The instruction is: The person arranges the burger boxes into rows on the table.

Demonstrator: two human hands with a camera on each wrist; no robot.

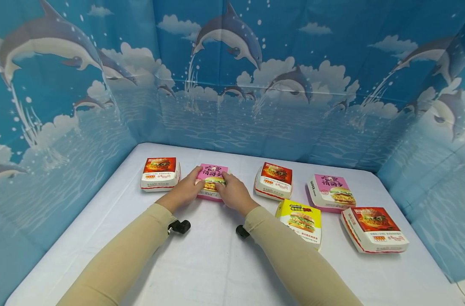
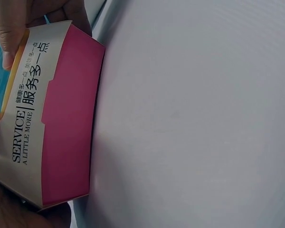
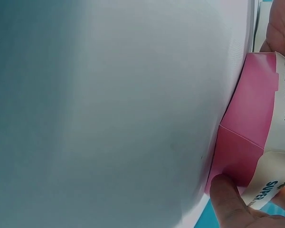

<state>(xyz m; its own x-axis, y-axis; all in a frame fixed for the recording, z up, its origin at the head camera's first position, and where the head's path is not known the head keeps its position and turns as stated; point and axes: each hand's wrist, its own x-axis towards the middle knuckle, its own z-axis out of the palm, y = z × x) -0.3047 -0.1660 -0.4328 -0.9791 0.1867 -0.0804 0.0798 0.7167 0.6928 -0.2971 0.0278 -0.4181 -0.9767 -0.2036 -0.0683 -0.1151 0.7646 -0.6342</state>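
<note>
A pink and white burger box [image 1: 214,171] stands on the white tabletop, held from both sides. My left hand [image 1: 183,190] grips its left side, with the thumb over the lid's edge. On the opposite side my right hand [image 1: 234,193] holds it, its thumb also on the top near the burger picture. In the left wrist view the box's pink front [image 2: 71,118] faces the camera, close over the white cloth. The right wrist view shows the same box [image 3: 247,104], with a right fingertip [image 3: 223,190] against its pink lower corner.
A red-topped burger box [image 1: 160,174] is left of my hands. To the right are another red-topped box [image 1: 273,180], a yellow box [image 1: 300,221] beside my right forearm, a second pink box [image 1: 333,192] and a third red-topped box [image 1: 375,229]. A dolphin-print curtain [image 1: 232,119] encloses the table.
</note>
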